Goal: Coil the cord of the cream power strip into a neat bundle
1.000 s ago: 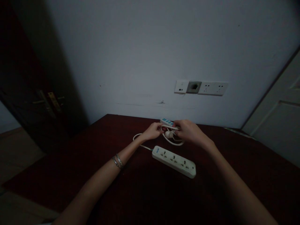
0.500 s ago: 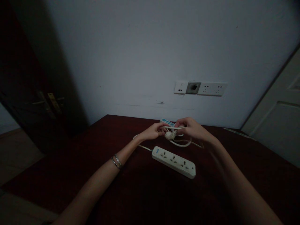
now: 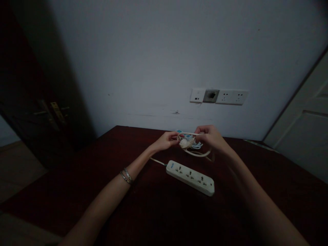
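Note:
Between my hands a white power cord (image 3: 200,154) is gathered in loops, with its plug (image 3: 183,143) at the left of the loops. My left hand (image 3: 166,140) pinches the cord and plug from the left. My right hand (image 3: 211,136) grips the cord from the right, fingers bent over the upper strand. Below them a white power strip (image 3: 190,177) with three socket groups lies at a slant on the dark red table; its cord leaves the left end and passes behind my left hand. A second strip with blue markings (image 3: 179,131) sits behind, mostly hidden by my hands and the loops.
The dark red table (image 3: 123,143) reaches back to a pale wall. On that wall are several socket plates (image 3: 232,97). A dark door with a brass handle (image 3: 58,111) stands at the left, a white door (image 3: 310,136) at the right.
My right hand has moved slightly up and right, and the cord loops between my hands have shifted and drawn in. My left hand has moved slightly left. The front power strip stays in place.

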The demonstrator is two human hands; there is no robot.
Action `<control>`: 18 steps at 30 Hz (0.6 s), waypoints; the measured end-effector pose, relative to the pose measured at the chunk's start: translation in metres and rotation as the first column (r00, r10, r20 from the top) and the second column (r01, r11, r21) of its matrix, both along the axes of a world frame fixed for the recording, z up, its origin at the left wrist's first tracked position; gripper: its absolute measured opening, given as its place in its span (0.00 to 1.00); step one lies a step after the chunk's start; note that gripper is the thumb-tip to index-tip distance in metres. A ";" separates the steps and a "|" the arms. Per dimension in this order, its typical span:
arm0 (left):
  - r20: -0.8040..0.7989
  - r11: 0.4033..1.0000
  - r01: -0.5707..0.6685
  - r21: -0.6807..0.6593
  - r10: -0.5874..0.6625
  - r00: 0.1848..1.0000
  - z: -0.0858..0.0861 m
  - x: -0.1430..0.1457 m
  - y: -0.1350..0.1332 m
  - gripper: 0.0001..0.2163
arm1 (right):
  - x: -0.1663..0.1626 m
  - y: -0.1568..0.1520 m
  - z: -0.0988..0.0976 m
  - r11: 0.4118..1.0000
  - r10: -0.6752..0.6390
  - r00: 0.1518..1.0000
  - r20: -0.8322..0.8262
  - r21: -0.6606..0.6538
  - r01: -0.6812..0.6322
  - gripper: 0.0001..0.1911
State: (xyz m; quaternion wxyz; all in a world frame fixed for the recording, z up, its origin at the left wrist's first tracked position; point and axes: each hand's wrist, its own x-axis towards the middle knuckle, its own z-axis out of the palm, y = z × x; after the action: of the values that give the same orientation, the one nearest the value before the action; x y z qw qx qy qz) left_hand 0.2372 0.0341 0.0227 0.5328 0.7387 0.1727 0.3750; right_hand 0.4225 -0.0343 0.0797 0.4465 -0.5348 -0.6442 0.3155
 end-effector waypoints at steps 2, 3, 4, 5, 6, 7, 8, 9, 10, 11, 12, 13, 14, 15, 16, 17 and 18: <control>0.009 0.999 0.023 -0.037 -0.022 1.000 0.001 -0.001 0.000 0.14 | 0.000 0.001 0.000 0.998 0.043 0.996 -0.077 -0.045 -0.047 0.03; 0.016 0.998 0.029 -0.055 -0.028 0.999 0.000 -0.001 -0.001 0.14 | 0.000 0.002 0.000 0.994 0.068 0.990 -0.126 -0.074 -0.078 0.04; 0.027 0.997 0.032 -0.073 -0.030 0.999 0.000 0.000 -0.002 0.14 | 0.000 0.003 -0.001 0.989 0.091 0.980 -0.179 -0.101 -0.110 0.04; 0.043 0.996 0.031 -0.089 -0.027 0.999 -0.001 0.001 -0.002 0.15 | -0.001 0.004 -0.002 0.983 0.109 0.967 -0.228 -0.121 -0.140 0.05; 0.064 0.994 0.024 -0.103 -0.018 0.998 -0.002 0.002 -0.003 0.15 | -0.001 0.005 -0.003 0.977 0.126 0.953 -0.276 -0.131 -0.167 0.06; 0.088 0.994 0.014 -0.113 -0.004 0.996 -0.003 0.004 -0.005 0.16 | -0.002 0.007 -0.005 0.971 0.145 0.935 -0.323 -0.132 -0.197 0.07; 0.114 0.992 0.002 -0.122 0.012 0.993 -0.004 0.006 -0.006 0.16 | -0.002 0.009 -0.008 0.967 0.166 0.913 -0.372 -0.122 -0.225 0.08; 0.140 0.991 -0.009 -0.136 0.028 0.990 -0.006 0.009 -0.007 0.16 | -0.001 0.012 -0.010 0.962 0.186 0.888 -0.421 -0.108 -0.252 0.09; 0.163 0.988 -0.018 -0.152 0.043 0.986 -0.009 0.011 -0.007 0.16 | -0.001 0.014 -0.013 0.957 0.199 0.859 -0.471 -0.094 -0.274 0.10; 0.184 0.985 -0.026 -0.169 0.058 0.981 -0.011 0.014 -0.008 0.16 | 0.000 0.017 -0.015 0.953 0.204 0.833 -0.515 -0.089 -0.288 0.11; 0.197 0.983 -0.034 -0.182 0.070 0.978 -0.015 0.017 -0.008 0.15 | 0.000 0.020 -0.018 0.951 0.200 0.810 -0.552 -0.091 -0.296 0.12; 0.196 0.981 -0.049 -0.188 0.086 0.977 -0.018 0.020 -0.008 0.15 | 0.001 0.022 -0.020 0.949 0.190 0.790 -0.583 -0.098 -0.300 0.12; 0.179 0.981 -0.080 -0.178 0.112 0.978 -0.022 0.023 -0.008 0.15 | 0.001 0.025 -0.022 0.947 0.178 0.773 -0.609 -0.108 -0.303 0.13; 0.145 0.981 -0.130 -0.144 0.151 0.978 -0.025 0.025 -0.008 0.16 | 0.000 0.027 -0.024 0.945 0.165 0.757 -0.633 -0.117 -0.305 0.13; 0.097 0.977 -0.200 -0.080 0.207 0.973 -0.028 0.027 -0.009 0.17 | -0.001 0.029 -0.026 0.945 0.150 0.740 -0.656 -0.125 -0.303 0.14; 0.046 0.960 -0.280 0.013 0.279 0.959 -0.031 0.029 -0.010 0.17 | -0.002 0.030 -0.027 0.946 0.133 0.723 -0.678 -0.131 -0.297 0.14; 0.000 0.926 -0.355 0.131 0.358 0.934 -0.033 0.030 -0.012 0.18 | -0.004 0.032 -0.029 0.949 0.115 0.706 -0.699 -0.134 -0.287 0.14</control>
State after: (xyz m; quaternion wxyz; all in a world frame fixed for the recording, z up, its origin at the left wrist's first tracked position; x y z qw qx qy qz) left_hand 0.2672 0.0217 -0.0101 0.4047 0.7323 0.2860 0.4670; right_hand 0.4186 -0.0027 0.0509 0.5487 -0.3556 -0.4477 0.6100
